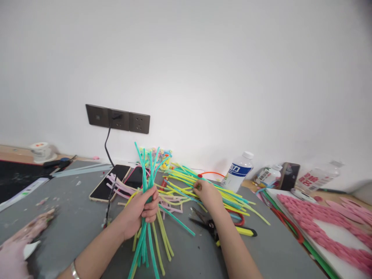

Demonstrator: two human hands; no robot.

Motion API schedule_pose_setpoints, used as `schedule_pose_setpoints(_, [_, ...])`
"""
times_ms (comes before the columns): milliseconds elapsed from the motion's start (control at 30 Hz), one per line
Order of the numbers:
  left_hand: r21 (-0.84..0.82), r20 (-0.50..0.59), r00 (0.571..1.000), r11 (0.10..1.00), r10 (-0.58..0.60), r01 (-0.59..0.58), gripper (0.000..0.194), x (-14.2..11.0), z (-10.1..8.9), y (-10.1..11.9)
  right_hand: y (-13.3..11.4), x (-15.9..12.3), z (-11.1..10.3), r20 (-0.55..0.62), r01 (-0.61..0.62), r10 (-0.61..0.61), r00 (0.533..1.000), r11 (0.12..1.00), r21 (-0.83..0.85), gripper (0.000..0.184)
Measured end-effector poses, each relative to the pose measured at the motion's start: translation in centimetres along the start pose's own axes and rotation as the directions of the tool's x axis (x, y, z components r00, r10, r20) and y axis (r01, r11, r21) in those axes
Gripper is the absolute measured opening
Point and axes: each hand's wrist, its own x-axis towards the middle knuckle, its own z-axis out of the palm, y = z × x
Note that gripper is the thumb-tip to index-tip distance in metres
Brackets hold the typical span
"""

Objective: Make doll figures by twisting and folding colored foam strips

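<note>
My left hand [149,205] is wrapped round a bundle of teal pipe cleaners [144,174]. They stand roughly upright, fanning out above and below my fist. Several yellow-green pipe cleaners [164,236] lie beneath the bundle's lower ends. Over to the right, my right hand [207,195] reaches into a loose pile of yellow and teal pipe cleaners [238,203]. Its thumb and fingers are pinched together on a pipe cleaner there; which strand it is stays hidden. Pale pink pipe cleaners [171,203] lie between the hands.
Black-handled scissors [207,223] and a yellow-handled tool [245,231] lie by my right forearm. A white bottle [238,172] stands behind the pile. A phone [109,184] lies to the left, a cable [107,145] hanging near it. Pink braided work [308,211] sits at right.
</note>
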Motion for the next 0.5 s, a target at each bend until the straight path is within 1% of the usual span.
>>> schedule_pose_setpoints(67, [-0.003, -0.006, 1.0, 1.0, -0.005, 0.005, 0.042, 0.0, 0.0, 0.0, 0.2, 0.0, 0.2, -0.008, 0.0, 0.0, 1.0, 1.0, 0.019, 0.009])
schedule_pose_setpoints(133, [-0.005, -0.004, 1.0, 1.0, -0.009, 0.009, 0.042, 0.1, 0.0, 0.0, 0.4, 0.1, 0.2, -0.021, 0.025, -0.024, 0.999, 0.998, 0.059, 0.011])
schedule_pose_setpoints(200, [-0.005, 0.003, 1.0, 1.0, -0.005, 0.005, 0.043, 0.1, -0.1, 0.0, 0.7, 0.3, 0.1, -0.044, 0.069, -0.064, 0.997, 0.99, 0.123, 0.013])
schedule_pose_setpoints(300, [-0.002, 0.009, 1.0, 1.0, 0.004, -0.004, 0.043, 0.1, -0.1, 0.0, 1.2, 0.5, -0.4, -0.096, 0.154, -0.133, 0.986, 0.953, 0.261, 0.01])
schedule_pose_setpoints(367, [-0.001, 0.009, 1.0, 1.0, 0.005, -0.005, 0.044, 0.1, -0.1, 0.0, 1.4, 0.7, -1.2, -0.157, 0.226, -0.179, 0.971, 0.905, 0.361, 0.007])
schedule_pose_setpoints(400, [-0.001, 0.009, 1.0, 1.0, 0.005, -0.005, 0.044, 0.1, -0.1, 0.0, 1.4, 0.6, -1.6, -0.203, 0.263, -0.195, 0.96, 0.875, 0.405, 0.009])
schedule_pose_setpoints(467, [0.0, 0.005, 1.0, 1.0, 0.003, -0.003, 0.044, 0.0, 0.0, 0.1, 1.1, 0.5, -2.4, -0.316, 0.332, -0.194, 0.929, 0.814, 0.476, 0.016])
schedule_pose_setpoints(500, [0.0, 0.002, 1.0, 1.0, 0.002, -0.002, 0.043, 0.0, 0.0, 0.1, 0.9, 0.3, -2.8, -0.377, 0.358, -0.174, 0.91, 0.789, 0.499, 0.019])
